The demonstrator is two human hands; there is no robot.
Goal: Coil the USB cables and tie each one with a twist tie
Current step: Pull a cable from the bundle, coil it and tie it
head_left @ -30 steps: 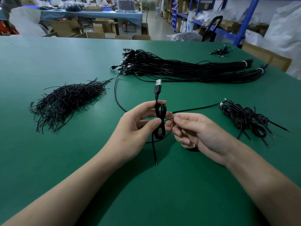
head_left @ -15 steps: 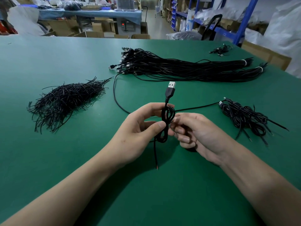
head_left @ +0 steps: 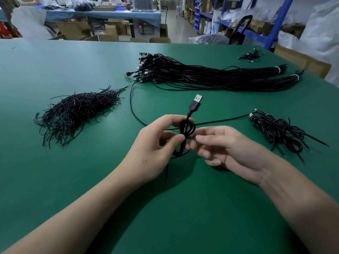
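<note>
Left hand (head_left: 156, 149) gripping a coiled USB cable (head_left: 186, 132) between thumb and fingers above the near middle of the green tabletop (head_left: 55, 180), plug (head_left: 196, 102) pointing up, right hand (head_left: 229, 149) pinching a twist tie (head_left: 191, 138) at the coil's waist, loose twist ties (head_left: 77, 112) heaped toward the left edge, tied coils (head_left: 278, 131) near the right edge.

No writing is legible. The red display (head_left: 140, 26) far beyond the left hand (head_left: 156, 145) is too small to read.

Coiled USB cable (head_left: 187, 132) in left hand (head_left: 156, 153), twist tie (head_left: 191, 137) in right hand (head_left: 229, 151)
</note>
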